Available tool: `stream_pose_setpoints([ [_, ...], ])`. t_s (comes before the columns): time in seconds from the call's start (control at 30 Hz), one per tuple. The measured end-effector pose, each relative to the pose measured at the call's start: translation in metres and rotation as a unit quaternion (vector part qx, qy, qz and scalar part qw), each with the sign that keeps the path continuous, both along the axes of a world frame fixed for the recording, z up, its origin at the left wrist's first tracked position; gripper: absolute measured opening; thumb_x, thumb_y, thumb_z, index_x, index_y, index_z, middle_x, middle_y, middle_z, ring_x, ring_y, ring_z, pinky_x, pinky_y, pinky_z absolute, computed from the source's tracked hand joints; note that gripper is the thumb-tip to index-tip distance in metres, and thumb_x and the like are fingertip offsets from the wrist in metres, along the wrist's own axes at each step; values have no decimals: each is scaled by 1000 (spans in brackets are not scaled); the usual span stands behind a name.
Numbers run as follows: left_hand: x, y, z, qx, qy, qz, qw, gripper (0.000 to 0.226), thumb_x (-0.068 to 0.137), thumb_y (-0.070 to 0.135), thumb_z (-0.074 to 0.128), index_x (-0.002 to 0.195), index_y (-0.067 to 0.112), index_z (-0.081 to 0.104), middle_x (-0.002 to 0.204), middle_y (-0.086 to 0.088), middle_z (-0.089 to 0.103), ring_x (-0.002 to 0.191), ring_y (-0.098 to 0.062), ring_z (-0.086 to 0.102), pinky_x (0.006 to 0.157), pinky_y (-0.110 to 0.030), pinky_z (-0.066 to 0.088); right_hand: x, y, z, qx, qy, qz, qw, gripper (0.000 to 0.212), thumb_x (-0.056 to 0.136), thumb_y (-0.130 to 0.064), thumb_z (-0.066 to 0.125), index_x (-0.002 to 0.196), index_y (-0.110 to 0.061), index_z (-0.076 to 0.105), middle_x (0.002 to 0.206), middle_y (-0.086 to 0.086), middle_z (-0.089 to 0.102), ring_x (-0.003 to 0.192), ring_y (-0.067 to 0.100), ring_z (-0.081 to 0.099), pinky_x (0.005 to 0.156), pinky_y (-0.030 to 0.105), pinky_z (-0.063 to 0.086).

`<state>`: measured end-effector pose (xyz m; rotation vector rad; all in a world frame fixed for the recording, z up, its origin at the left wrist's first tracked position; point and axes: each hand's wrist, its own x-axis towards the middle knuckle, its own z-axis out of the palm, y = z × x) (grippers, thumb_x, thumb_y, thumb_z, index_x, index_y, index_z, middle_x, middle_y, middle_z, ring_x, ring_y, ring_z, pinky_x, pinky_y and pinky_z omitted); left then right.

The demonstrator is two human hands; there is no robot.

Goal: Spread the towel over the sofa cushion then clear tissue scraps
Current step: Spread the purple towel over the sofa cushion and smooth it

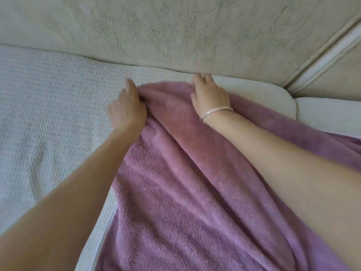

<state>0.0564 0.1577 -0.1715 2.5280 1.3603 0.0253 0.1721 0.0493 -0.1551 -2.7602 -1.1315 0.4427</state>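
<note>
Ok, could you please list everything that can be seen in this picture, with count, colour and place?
towel: one, mauve, lying creased over the seat cushion, bunched at its far edge
seat cushion: one, off-white woven cover, under the towel
backrest: one, beige, crackled surface, behind the cushion
bracelet: one, silver, on the right wrist
left hand: one, grips the towel's far edge
right hand: one, on the towel's far edge; fingertips blurred
</note>
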Motion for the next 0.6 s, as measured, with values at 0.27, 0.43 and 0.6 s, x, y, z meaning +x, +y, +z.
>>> stream_pose_setpoints([
  [0.27,-3,-10,-5,57,-109,0,992,35,95,27,43,86,-2,61,99,-17,54,65,-24,43,53,-28,24,15,-51,-13,-92,57,-53,993,52,100,-21,35,149,-21,17,132,18,56,116,39,56,90,41,47],
  [0.43,24,4,-2,-8,-151,-33,988,23,92,20,52,106,2,55,94,-13,60,75,-31,57,60,-34,37,35,-44,-26,-85,84,-54,991,38,101,-28,33,127,-9,53,134,15,50,119,33,53,93,38,44],
  [0.6,40,16,-15,-180,73,-123,973,36,91,31,53,124,17,52,96,-16,67,79,-26,56,75,-36,48,52,-29,-31,-75,40,-61,994,31,97,-8,43,127,-2,44,134,16,42,115,36,56,88,41,46],
])
